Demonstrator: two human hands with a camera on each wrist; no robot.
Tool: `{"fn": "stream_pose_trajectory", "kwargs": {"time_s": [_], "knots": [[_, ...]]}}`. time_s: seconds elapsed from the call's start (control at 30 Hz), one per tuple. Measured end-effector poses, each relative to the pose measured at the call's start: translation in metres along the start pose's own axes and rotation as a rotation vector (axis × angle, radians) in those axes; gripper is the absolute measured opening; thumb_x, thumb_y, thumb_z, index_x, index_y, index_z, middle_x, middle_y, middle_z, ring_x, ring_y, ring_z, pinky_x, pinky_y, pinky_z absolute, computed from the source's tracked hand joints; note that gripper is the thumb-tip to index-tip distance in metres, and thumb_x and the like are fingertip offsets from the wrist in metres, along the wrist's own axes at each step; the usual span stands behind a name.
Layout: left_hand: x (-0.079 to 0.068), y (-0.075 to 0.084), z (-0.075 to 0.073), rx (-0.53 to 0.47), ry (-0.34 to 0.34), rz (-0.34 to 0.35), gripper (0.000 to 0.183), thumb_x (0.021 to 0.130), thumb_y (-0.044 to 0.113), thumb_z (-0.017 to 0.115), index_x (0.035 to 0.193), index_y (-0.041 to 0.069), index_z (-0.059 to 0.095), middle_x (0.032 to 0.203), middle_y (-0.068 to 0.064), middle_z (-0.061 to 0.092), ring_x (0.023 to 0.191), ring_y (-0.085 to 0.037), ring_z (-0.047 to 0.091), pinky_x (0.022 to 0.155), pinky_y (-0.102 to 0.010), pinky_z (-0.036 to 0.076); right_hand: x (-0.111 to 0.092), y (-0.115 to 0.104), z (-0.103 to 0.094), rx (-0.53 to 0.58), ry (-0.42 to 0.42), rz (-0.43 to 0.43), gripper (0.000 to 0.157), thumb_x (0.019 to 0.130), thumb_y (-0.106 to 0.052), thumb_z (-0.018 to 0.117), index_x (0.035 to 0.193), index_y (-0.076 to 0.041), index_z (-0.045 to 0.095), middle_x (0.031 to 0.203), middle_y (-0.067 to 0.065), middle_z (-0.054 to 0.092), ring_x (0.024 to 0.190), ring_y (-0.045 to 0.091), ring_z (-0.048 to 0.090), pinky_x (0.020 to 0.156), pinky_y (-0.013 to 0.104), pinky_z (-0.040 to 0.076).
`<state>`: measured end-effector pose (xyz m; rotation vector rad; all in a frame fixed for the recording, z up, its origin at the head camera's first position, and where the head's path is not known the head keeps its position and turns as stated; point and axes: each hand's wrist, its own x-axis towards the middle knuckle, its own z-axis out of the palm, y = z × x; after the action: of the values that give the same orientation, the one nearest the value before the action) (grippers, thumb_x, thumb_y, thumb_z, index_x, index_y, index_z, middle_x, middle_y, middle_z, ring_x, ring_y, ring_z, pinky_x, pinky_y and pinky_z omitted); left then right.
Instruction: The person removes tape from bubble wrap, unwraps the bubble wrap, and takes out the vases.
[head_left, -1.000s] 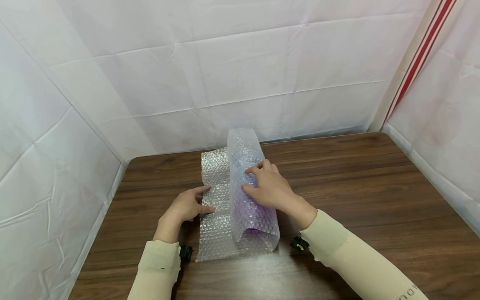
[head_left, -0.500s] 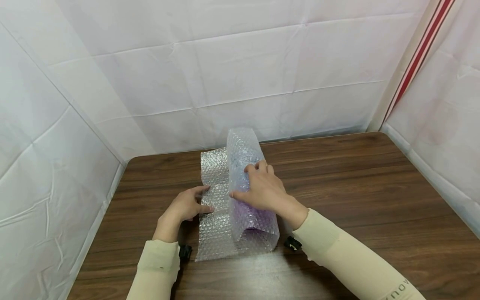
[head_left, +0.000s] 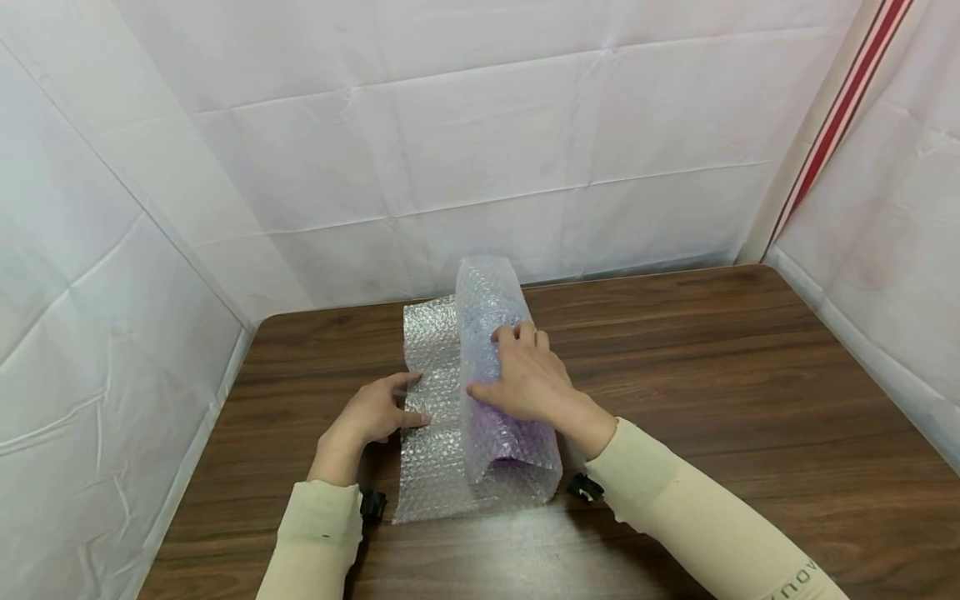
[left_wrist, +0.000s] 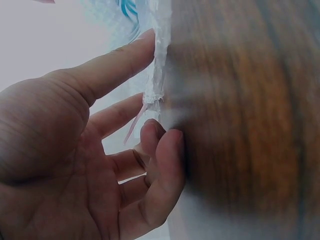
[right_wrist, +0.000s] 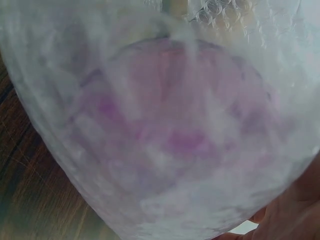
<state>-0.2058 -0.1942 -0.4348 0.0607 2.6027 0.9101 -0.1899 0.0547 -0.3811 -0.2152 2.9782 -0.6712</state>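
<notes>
A sheet of clear bubble wrap lies on the table, rolled up along its right side. Purple and blue colours show through the roll, but the thing inside is hidden by the layers. My left hand rests at the flat sheet's left edge, its thumb and index fingertips touching the wrap. In the left wrist view, other fingers of the left hand bend beside the table surface. My right hand holds the roll from above, thumb toward its left side and fingers bent over the top.
The brown wood-grain table extends to both sides of the wrap. White sheeting hangs behind it and at both sides, with a red stripe at the right corner. A small black device sits at the right wrist.
My right hand has shifted slightly left on the roll, and its thumb has spread toward the roll's left side. The left hand and the wrap have stayed nearly still.
</notes>
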Motion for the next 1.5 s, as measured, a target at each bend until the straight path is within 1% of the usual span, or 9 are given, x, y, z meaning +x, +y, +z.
{"fn": "stream_pose_trajectory", "kwargs": {"time_s": [0.27, 0.47, 0.6, 0.67, 0.93, 1.3, 1.5], "knots": [[-0.001, 0.000, 0.000, -0.009, -0.003, -0.004, 0.079, 0.087, 0.029, 0.086, 0.156, 0.026, 0.048, 0.150, -0.017, 0.056, 0.085, -0.023, 0.066, 0.064, -0.034, 0.057, 0.001, 0.002, 0.001, 0.037, 0.007, -0.008, 0.086, 0.085, -0.052, 0.080, 0.151, -0.013, 0.042, 0.141, 0.017, 0.043, 0.119, 0.033, 0.046, 0.081, 0.044, 0.052], [-0.001, 0.000, 0.000, -0.002, -0.009, 0.001, 0.079, 0.088, 0.030, 0.085, 0.157, 0.026, 0.047, 0.150, -0.018, 0.056, 0.082, -0.023, 0.067, 0.064, -0.034, 0.057, 0.001, 0.003, -0.002, 0.060, 0.006, -0.009, 0.088, 0.085, -0.048, 0.079, 0.155, -0.013, 0.038, 0.146, 0.019, 0.041, 0.126, 0.035, 0.045, 0.084, 0.049, 0.054], [-0.001, 0.002, -0.001, -0.003, -0.013, 0.002, 0.079, 0.088, 0.029, 0.085, 0.157, 0.026, 0.047, 0.149, -0.018, 0.057, 0.086, -0.022, 0.067, 0.064, -0.034, 0.057, 0.001, 0.005, -0.004, 0.082, 0.010, -0.011, 0.089, 0.085, -0.045, 0.079, 0.156, -0.014, 0.037, 0.147, 0.019, 0.040, 0.129, 0.036, 0.045, 0.085, 0.050, 0.054], [-0.002, 0.002, -0.001, -0.003, -0.013, 0.002, 0.079, 0.088, 0.029, 0.085, 0.157, 0.025, 0.047, 0.149, -0.018, 0.057, 0.086, -0.022, 0.067, 0.064, -0.034, 0.057, 0.002, 0.006, -0.004, 0.093, 0.013, -0.012, 0.088, 0.085, -0.044, 0.079, 0.156, -0.014, 0.037, 0.146, 0.018, 0.040, 0.128, 0.036, 0.045, 0.085, 0.050, 0.054], [-0.002, 0.003, -0.001, 0.007, -0.007, 0.005, 0.079, 0.088, 0.029, 0.085, 0.157, 0.025, 0.047, 0.149, -0.019, 0.057, 0.078, -0.022, 0.067, 0.062, -0.033, 0.057, 0.001, 0.009, -0.008, 0.125, 0.013, -0.026, 0.086, 0.085, -0.041, 0.078, 0.156, -0.014, 0.038, 0.141, 0.018, 0.042, 0.122, 0.035, 0.047, 0.080, 0.046, 0.053], [-0.002, 0.003, 0.000, 0.011, -0.005, 0.006, 0.079, 0.088, 0.028, 0.085, 0.157, 0.025, 0.047, 0.148, -0.017, 0.058, 0.080, -0.022, 0.066, 0.062, -0.033, 0.056, 0.000, 0.013, -0.014, 0.173, 0.007, -0.030, 0.088, 0.085, -0.041, 0.077, 0.158, -0.015, 0.035, 0.145, 0.019, 0.040, 0.121, 0.033, 0.048, 0.084, 0.047, 0.053], [-0.002, 0.002, 0.000, 0.010, -0.004, 0.007, 0.078, 0.089, 0.029, 0.085, 0.157, 0.025, 0.047, 0.148, -0.017, 0.057, 0.082, -0.022, 0.066, 0.062, -0.033, 0.056, -0.001, 0.017, -0.020, 0.203, 0.006, -0.034, 0.090, 0.085, -0.040, 0.076, 0.159, -0.013, 0.033, 0.145, 0.022, 0.040, 0.121, 0.035, 0.049, 0.090, 0.049, 0.052]]}}
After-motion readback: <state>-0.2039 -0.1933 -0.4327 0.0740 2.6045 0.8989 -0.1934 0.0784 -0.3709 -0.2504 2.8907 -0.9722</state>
